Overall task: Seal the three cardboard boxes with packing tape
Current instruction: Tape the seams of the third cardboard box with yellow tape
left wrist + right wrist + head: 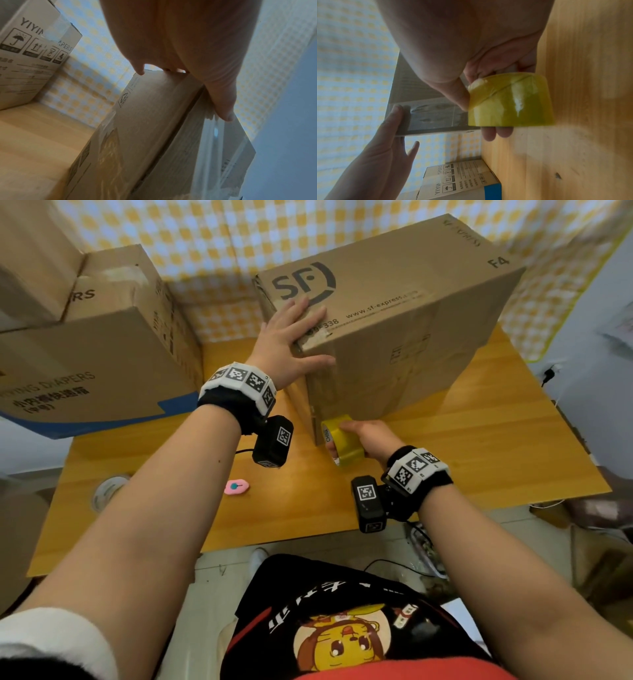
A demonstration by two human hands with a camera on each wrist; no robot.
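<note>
A large SF cardboard box stands on the wooden table, its near corner facing me. My left hand lies flat over that top corner with fingers spread, thumb on the near side face. In the left wrist view the left hand presses the box at its top edge. My right hand grips a yellow-green tape roll low against the box's side by the table. In the right wrist view the tape roll trails a clear strip up the box face to my left hand's fingers.
A diaper carton with a blue stripe stands at the left, smaller boxes stacked behind it. A pink cutter lies on the table near the front. A clear tape roll sits at the table's left edge. Checkered cloth covers the wall.
</note>
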